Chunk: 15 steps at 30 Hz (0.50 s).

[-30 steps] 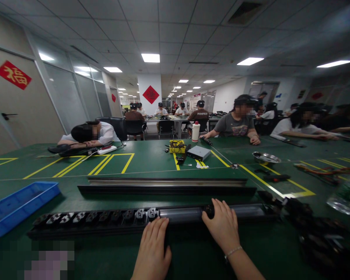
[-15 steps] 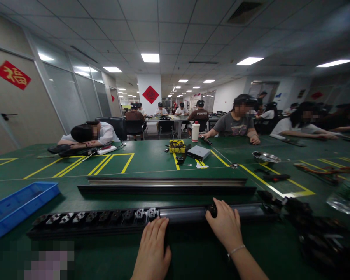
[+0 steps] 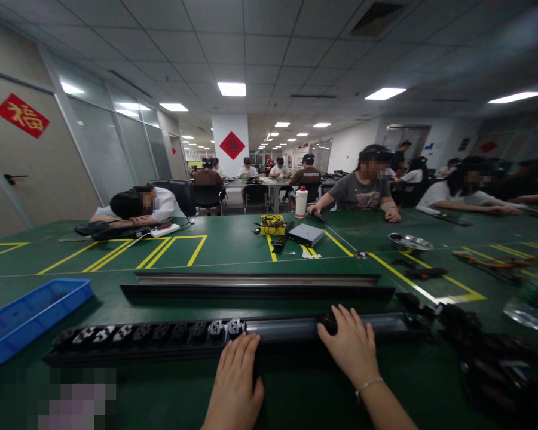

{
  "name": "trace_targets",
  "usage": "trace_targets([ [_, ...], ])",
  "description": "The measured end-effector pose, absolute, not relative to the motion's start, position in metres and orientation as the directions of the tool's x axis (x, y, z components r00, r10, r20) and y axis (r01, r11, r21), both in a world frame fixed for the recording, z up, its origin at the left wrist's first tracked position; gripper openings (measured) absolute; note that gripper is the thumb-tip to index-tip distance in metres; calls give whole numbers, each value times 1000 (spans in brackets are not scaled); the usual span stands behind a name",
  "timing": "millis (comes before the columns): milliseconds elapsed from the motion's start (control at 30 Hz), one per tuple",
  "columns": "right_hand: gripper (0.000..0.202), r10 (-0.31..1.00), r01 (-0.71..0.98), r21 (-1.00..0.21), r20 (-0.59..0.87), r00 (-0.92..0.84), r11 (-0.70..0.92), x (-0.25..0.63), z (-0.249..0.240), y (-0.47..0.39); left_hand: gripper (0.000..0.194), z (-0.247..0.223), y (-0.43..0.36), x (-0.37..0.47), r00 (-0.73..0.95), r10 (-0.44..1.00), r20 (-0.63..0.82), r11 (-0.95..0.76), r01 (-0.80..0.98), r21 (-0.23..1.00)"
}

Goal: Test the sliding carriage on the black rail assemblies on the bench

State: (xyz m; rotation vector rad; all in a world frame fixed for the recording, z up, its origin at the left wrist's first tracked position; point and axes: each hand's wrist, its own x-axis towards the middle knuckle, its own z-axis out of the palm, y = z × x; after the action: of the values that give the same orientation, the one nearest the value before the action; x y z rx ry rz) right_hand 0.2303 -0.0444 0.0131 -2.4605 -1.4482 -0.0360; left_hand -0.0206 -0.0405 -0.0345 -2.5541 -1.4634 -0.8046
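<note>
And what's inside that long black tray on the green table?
The long black tray holds a row of black and light-grey blocks along its left half. The right hand partly covers a small black part; what's underneath can't be seen.

Right hand (image 3: pixel 350 341) has slid the black piece (image 3: pixel 327 323) rightward

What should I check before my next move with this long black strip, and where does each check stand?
1. Left hand on the black strip: ok, fingertips at its near edge.
2. Right hand on the dark piece: ok, held between thumb and fingers.
3. Dark piece fully seated: cannot tell, the hand partly covers it.
4. Dark piece meeting the row of pieces: not ok, a smooth stretch separates them.
5. Blue tray apart from the strip: ok, there's bare table between.
</note>
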Motion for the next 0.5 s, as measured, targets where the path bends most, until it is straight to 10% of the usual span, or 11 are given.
trace_targets([
  [500,69,845,854,-238,170,506,-463,231,15,-44,63,-33,-41,-21,407,755,513,-545,825,148],
])
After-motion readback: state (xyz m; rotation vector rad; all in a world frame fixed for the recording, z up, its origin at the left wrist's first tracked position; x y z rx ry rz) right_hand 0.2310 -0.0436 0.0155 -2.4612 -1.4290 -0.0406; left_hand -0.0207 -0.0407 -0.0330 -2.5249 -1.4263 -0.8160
